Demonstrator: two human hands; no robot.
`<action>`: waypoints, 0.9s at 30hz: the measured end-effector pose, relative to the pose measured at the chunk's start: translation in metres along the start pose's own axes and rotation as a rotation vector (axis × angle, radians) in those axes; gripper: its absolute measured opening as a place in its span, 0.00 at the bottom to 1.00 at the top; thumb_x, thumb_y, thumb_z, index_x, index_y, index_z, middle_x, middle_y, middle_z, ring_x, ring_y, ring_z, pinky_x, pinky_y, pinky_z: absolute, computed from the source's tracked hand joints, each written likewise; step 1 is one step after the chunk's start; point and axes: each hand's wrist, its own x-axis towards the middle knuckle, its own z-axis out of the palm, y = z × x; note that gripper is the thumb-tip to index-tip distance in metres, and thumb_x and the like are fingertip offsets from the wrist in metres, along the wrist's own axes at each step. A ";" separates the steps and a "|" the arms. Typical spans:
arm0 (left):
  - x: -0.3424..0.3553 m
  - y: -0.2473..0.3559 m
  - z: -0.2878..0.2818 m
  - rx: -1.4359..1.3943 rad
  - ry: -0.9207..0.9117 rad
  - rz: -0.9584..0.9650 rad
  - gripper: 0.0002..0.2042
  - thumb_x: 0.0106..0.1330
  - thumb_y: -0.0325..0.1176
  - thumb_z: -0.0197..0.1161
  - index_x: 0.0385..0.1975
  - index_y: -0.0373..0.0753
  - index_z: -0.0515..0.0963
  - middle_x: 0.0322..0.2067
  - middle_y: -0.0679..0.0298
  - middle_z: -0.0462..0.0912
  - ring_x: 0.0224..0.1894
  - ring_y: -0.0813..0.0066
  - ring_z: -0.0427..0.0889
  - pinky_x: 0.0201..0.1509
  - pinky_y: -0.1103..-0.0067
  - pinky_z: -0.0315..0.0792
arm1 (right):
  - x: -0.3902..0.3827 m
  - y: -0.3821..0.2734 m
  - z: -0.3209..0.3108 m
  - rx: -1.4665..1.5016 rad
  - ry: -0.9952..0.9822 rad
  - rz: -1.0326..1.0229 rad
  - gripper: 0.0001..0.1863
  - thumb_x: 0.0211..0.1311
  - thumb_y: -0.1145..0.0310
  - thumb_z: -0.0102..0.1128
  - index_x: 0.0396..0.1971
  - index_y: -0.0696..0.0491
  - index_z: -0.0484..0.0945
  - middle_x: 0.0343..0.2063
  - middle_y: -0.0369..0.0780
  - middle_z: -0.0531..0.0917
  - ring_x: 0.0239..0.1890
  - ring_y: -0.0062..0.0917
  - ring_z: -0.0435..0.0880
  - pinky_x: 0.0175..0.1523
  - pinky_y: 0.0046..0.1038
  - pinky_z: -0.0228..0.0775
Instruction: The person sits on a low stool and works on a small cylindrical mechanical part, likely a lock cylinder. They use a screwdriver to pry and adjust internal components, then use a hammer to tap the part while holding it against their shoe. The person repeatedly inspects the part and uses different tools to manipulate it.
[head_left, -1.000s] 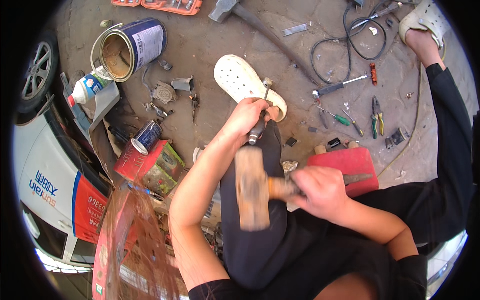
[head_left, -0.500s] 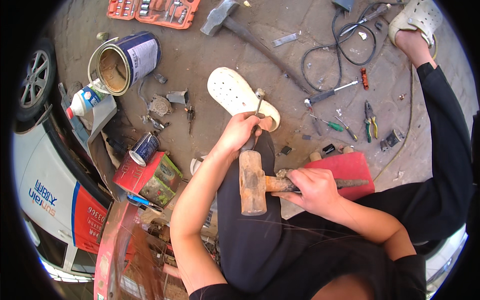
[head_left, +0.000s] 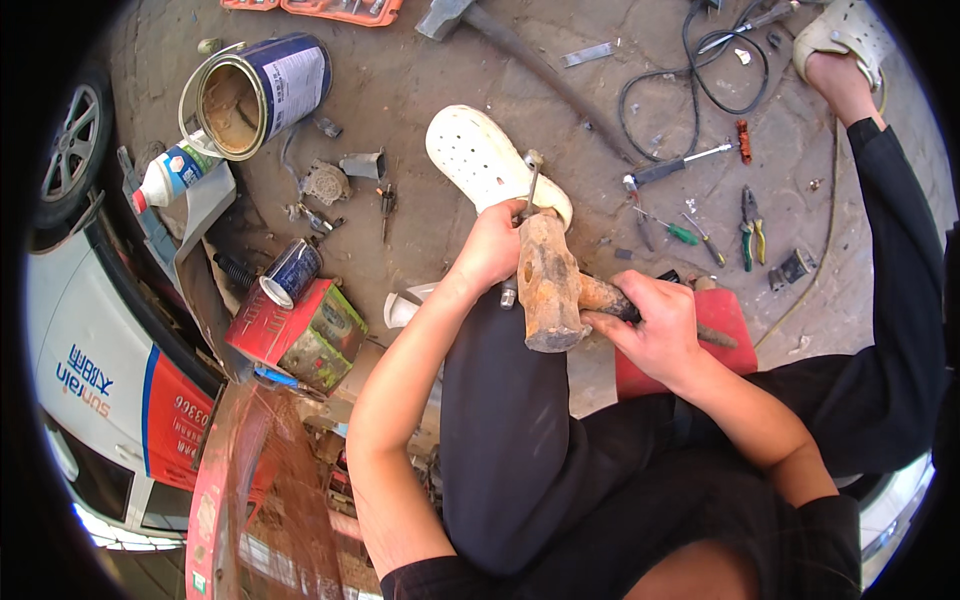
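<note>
My left hand (head_left: 490,248) is closed around a thin metal rod with a knobbed end (head_left: 534,160), just behind the white clog (head_left: 475,155) on my foot. A short metal end (head_left: 509,294) shows below the fingers, above my dark trouser leg. My right hand (head_left: 660,325) grips the handle of a rusty sledgehammer (head_left: 550,290). The hammer head hides part of my left fingers and the rod; whether it touches them I cannot tell.
Pliers (head_left: 752,228), a green-handled screwdriver (head_left: 683,234) and a long-handled hammer (head_left: 545,70) lie on the ground. A paint bucket (head_left: 293,85) lies tipped at the left, near a red box (head_left: 290,330) bearing a small can (head_left: 292,272). A red object (head_left: 640,372) is under my right arm.
The sledgehammer has moved up and right, its head now tilted and close over my left fingers. My left hand still holds the rod. The whole view has shifted slightly.
</note>
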 end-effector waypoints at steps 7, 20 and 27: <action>0.004 -0.009 -0.004 -0.157 -0.029 -0.026 0.17 0.62 0.32 0.56 0.48 0.28 0.75 0.35 0.61 0.80 0.36 0.78 0.77 0.41 0.79 0.72 | -0.001 -0.003 0.001 -0.055 -0.054 -0.092 0.23 0.44 0.53 0.74 0.26 0.56 0.75 0.18 0.40 0.78 0.18 0.34 0.78 0.23 0.30 0.69; 0.005 0.007 -0.011 -0.383 -0.013 -0.143 0.16 0.65 0.31 0.49 0.46 0.28 0.74 0.17 0.67 0.72 0.08 0.79 0.65 0.08 0.82 0.59 | -0.001 -0.045 -0.021 0.191 -0.374 -0.328 0.24 0.42 0.55 0.74 0.28 0.55 0.70 0.18 0.37 0.75 0.20 0.32 0.77 0.22 0.30 0.68; 0.005 0.013 -0.007 -0.456 -0.049 -0.164 0.14 0.65 0.30 0.49 0.44 0.27 0.74 0.18 0.67 0.73 0.09 0.79 0.66 0.10 0.82 0.59 | -0.003 -0.044 -0.014 0.023 -0.359 -0.186 0.22 0.46 0.56 0.72 0.27 0.55 0.69 0.17 0.40 0.74 0.19 0.37 0.78 0.22 0.35 0.69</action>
